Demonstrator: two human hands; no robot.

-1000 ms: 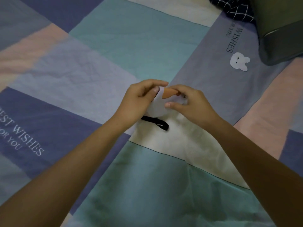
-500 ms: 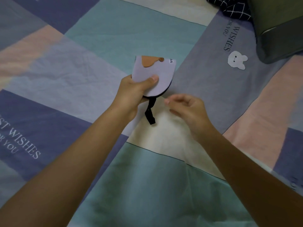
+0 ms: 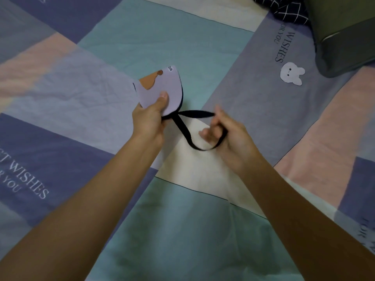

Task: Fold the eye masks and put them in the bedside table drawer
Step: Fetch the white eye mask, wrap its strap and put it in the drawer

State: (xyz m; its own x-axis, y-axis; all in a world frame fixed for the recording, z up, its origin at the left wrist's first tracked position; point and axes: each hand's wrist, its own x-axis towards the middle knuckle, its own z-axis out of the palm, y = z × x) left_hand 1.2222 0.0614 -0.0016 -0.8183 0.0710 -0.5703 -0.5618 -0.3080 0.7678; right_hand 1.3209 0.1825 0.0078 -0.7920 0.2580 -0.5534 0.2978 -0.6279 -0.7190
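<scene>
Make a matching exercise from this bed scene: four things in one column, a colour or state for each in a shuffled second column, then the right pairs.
Things:
1. eye mask
2. strap
3. bunny print
4. checked cloth

Colour or state:
A. dark with a white grid, at the top edge
B. white, on a grey-purple patch of the bedspread
C. black, looped round the right hand
D. folded, pale lilac, pinched by the left hand

Pairs: 1-D, 2-C, 3-B, 4-A
</scene>
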